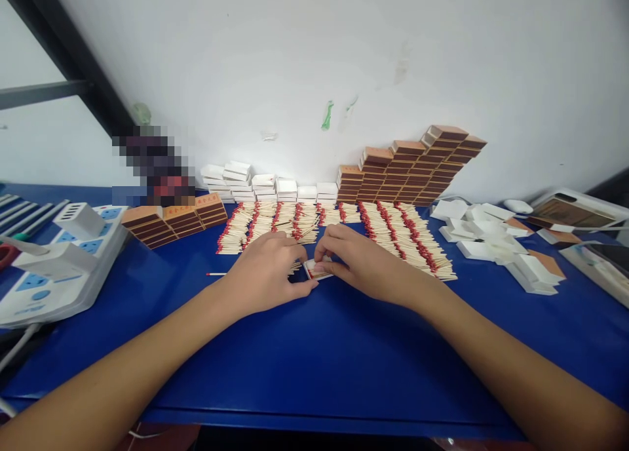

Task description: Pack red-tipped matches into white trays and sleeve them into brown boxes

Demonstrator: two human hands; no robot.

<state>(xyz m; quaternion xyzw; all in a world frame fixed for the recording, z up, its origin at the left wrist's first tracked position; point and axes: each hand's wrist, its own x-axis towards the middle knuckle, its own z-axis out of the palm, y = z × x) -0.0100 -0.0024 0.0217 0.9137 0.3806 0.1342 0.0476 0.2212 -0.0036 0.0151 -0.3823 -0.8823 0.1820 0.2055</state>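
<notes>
A small white matchbox tray with matches in it lies on the blue table between my hands. My left hand curls round its left side, thumb at the near edge and index finger at the far side. My right hand is over the tray's right part, thumb and fingertips drawn together inside it; whatever they pinch is hidden. Loose matches stick out beside the left fingers. Behind the hands spread rows of red-headed matches. One single match lies left of my left wrist.
Brown matchboxes are stacked in steps against the wall, with a lower stack at left. White trays are piled at the back and scattered at right. A power strip stands at left, a phone at right.
</notes>
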